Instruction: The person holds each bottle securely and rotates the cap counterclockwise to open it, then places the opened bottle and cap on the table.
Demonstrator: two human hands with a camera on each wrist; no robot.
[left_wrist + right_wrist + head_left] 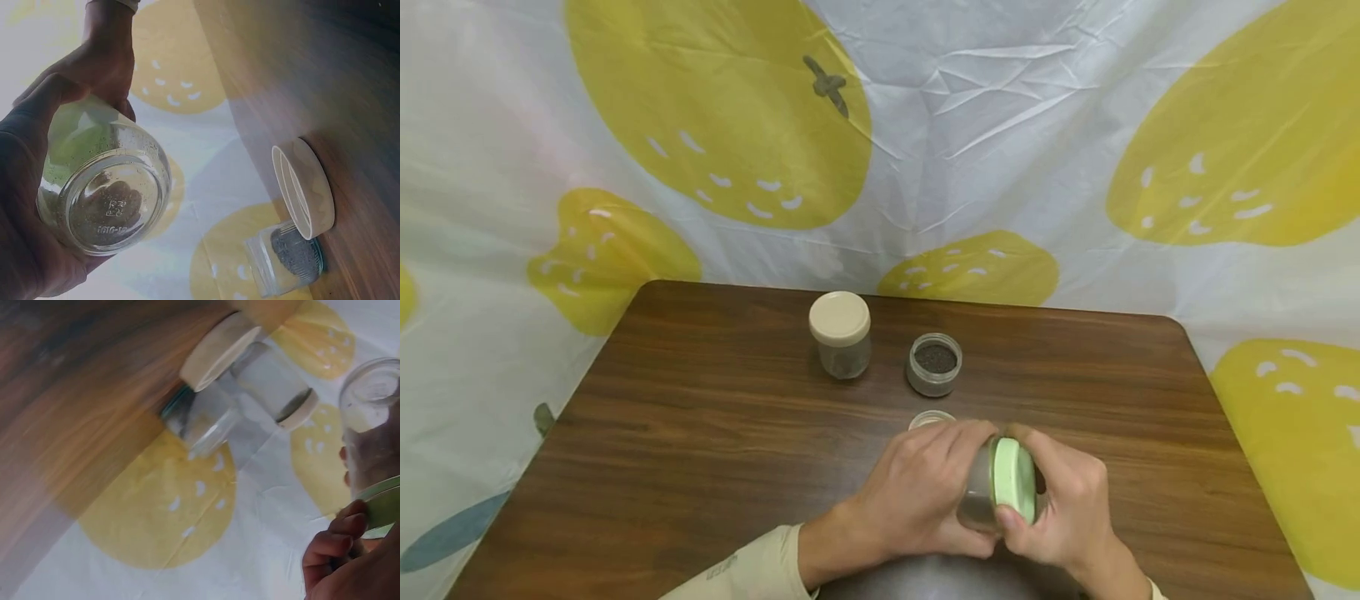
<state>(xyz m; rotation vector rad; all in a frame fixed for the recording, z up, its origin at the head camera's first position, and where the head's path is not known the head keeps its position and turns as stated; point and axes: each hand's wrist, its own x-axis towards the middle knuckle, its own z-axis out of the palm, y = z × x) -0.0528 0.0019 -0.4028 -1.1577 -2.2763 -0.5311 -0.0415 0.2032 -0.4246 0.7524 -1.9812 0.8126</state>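
Observation:
My left hand (921, 487) grips the body of a clear glass jar (979, 492), which is tipped on its side with its lidded end to the right. The light green lid (1013, 479) is on the jar's mouth, and my right hand (1067, 500) holds it by the rim between thumb and fingers. In the left wrist view the jar's base (112, 206) faces the camera, with raised marks in the glass. The right wrist view shows my right fingers curled at the edge of the green lid (382, 509).
A small open glass jar (934, 367) of dark grains stands beyond the hands. Left of it is a taller jar with a cream lid (840, 321). A loose cream lid (306, 187) lies on the brown table (700, 417), partly behind my left hand in the head view.

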